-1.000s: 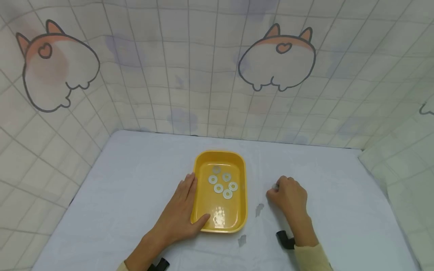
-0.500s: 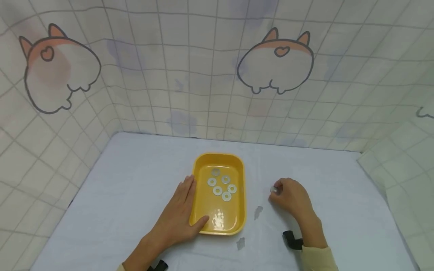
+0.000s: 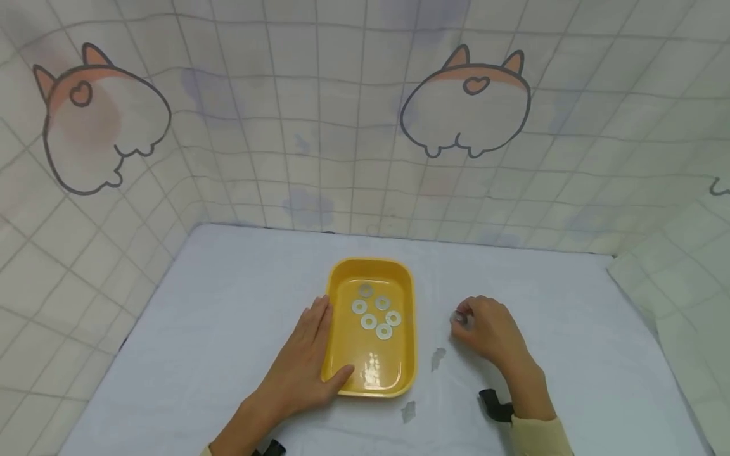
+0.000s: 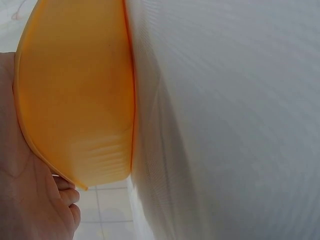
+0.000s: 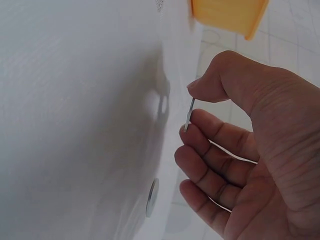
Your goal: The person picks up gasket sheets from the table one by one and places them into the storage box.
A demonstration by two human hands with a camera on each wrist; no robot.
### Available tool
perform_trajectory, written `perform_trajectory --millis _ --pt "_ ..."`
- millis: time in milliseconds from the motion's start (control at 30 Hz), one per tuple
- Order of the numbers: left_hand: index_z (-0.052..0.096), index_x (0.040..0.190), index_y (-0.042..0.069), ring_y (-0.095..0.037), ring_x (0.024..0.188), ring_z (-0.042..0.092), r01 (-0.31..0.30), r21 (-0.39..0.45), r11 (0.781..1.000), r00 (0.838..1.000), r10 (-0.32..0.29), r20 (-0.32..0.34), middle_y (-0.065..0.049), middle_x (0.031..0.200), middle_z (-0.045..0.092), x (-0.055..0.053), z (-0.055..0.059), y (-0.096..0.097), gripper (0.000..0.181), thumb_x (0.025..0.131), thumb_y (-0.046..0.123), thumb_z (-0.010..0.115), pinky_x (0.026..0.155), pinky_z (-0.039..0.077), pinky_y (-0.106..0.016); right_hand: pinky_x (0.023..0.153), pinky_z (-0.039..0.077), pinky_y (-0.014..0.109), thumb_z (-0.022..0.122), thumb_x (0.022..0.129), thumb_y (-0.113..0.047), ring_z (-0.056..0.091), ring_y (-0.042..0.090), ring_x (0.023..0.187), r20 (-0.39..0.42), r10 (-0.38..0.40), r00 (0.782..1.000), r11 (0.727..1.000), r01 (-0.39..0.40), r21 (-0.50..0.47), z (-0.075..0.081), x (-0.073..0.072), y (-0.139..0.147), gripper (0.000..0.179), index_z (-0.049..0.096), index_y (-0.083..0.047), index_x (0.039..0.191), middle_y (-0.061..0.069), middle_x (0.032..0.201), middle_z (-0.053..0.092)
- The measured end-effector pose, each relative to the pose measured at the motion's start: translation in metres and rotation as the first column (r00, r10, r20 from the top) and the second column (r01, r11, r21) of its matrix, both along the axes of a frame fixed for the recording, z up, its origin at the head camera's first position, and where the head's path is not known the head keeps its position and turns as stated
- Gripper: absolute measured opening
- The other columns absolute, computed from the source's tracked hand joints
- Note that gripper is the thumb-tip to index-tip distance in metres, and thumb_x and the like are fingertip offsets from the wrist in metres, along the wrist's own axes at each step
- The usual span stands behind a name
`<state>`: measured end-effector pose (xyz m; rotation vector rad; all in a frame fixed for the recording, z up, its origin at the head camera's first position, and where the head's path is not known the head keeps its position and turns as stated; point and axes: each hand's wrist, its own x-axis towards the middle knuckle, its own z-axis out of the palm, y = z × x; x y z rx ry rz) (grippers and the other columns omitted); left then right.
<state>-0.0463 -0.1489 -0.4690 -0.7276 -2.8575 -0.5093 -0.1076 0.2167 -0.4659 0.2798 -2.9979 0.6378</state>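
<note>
A yellow tray (image 3: pixel 371 379) stands on the white table with several flat metal washers (image 3: pixel 384 331) lying in its middle and far part. My left hand (image 3: pixel 305 361) rests along the tray's left rim, fingers straight, the thumb reaching over the edge near the front corner. In the left wrist view, the palm (image 4: pixel 30 200) lies against the outer rim. To the right of the tray, my right hand (image 3: pixel 492 332) pinches a washer (image 5: pixel 189 115) between thumb and fingertips, just above the cloth. Another washer (image 5: pixel 152 197) lies on the cloth near the curled fingers in the right wrist view.
Two grey patches (image 3: pixel 438 358) mark the white cloth (image 3: pixel 239 285) between the tray and my right hand. A black wrist-worn piece (image 3: pixel 495 405) sits beside the right wrist. A tile-patterned curtain (image 3: pixel 342 158) with cartoon animals surrounds the table's back and sides.
My right hand has tilted and shifted slightly to the right, bringing the washer at its fingertips more into view. My left hand and the tray hold their place; the head view has shifted a little.
</note>
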Motion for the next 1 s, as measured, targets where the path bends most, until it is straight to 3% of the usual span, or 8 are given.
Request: perform_trajectory --millis 300,700,1000 --pt "0.020 0.165 -0.008 -0.033 0.167 0.017 -0.002 0.000 1.000 0.999 0.002 0.033 -0.021 0.177 0.016 -0.003 0.002 -0.001 0.105 0.096 0.059 0.064 0.135 -0.011 -0.023 0.088 0.059 0.052 0.073 0.085 -0.013 0.068 0.027 0.085 -0.068 0.028 0.997 1.000 -0.028 0.003 0.009 0.001 -0.007 0.017 0.078 -0.003 0.097 0.009 0.091 0.076" --pt "0.023 0.164 -0.009 -0.035 0.166 0.020 0.009 -0.007 1.000 1.000 -0.009 0.008 -0.022 0.176 0.019 0.000 0.001 -0.004 0.105 0.095 0.058 0.065 0.135 -0.011 -0.023 0.100 0.055 0.055 0.078 0.086 -0.017 0.065 0.029 0.093 -0.089 0.015 0.996 1.000 -0.014 0.009 0.024 0.014 -0.020 0.016 0.078 -0.008 0.099 0.008 0.097 0.076" --pt "0.023 0.164 -0.009 -0.035 0.165 0.021 0.004 0.009 1.000 1.000 -0.004 0.009 -0.022 0.176 0.020 0.000 0.001 0.000 0.106 0.094 0.057 0.067 0.135 -0.010 -0.022 0.093 0.059 0.051 0.078 0.085 -0.015 0.062 0.026 0.088 -0.108 0.037 0.993 0.999 -0.033 0.043 0.029 0.018 -0.021 0.015 0.077 -0.007 0.097 0.007 0.092 0.074"
